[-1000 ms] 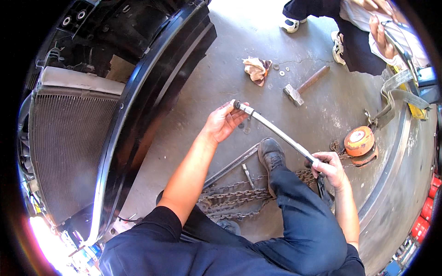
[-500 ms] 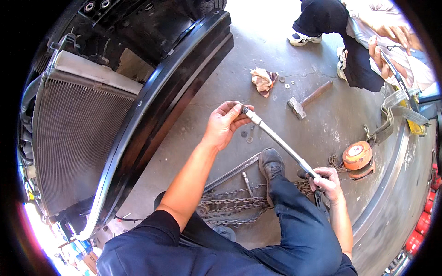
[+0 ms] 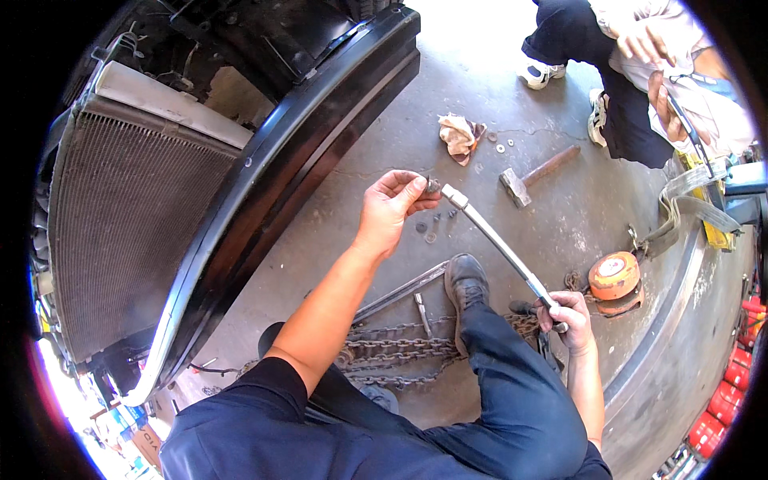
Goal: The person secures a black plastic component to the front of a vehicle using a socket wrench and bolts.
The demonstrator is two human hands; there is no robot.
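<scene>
silver bar [image 3: 506, 253], orange hoist [image 3: 613, 280], black shoe [image 3: 466, 280]

A vehicle repair workshop around me — exposed radiator [image 3: 144, 232] over there, hammer [image 3: 516, 188] and chains [image 3: 408, 344] on the grey floor [image 3: 552, 232].

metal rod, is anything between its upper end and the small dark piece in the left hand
Nothing visible stands between them. The metal rod, held near its lower end by the right hand, points its upper end at the small dark piece in the left hand; the hammer lies off to the right.
</scene>
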